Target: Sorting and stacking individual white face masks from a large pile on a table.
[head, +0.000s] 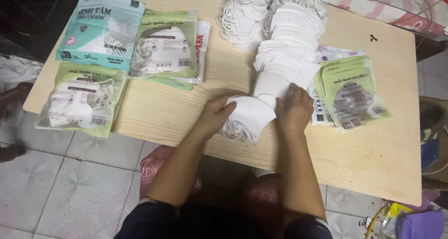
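Masks (247,115) bunched between my hands on the bench (186,108).
Left hand (215,114) and right hand (294,109) each grip the white bundle's ends.

A pale wooden worktop (373,145) fills the middle of the frame; grey patterned floor tiles (65,192) show lower left, dark furniture (32,15) upper left.

Light is even and fairly bright on the wooden table (186,108), coming from overhead, w/ only soft, short shadows under the hands and packets. The white masks (284,48) at top centre are near blown out, detail lost in the pile. Mild sheen on the plastic packets (100,29) at left. Top left corner drops to near black. Floor tiles (60,187) look dimmer, slightly soft. Edges bend a bit, wide-angle lens. Overall slight compression blur, fine print not crisp.
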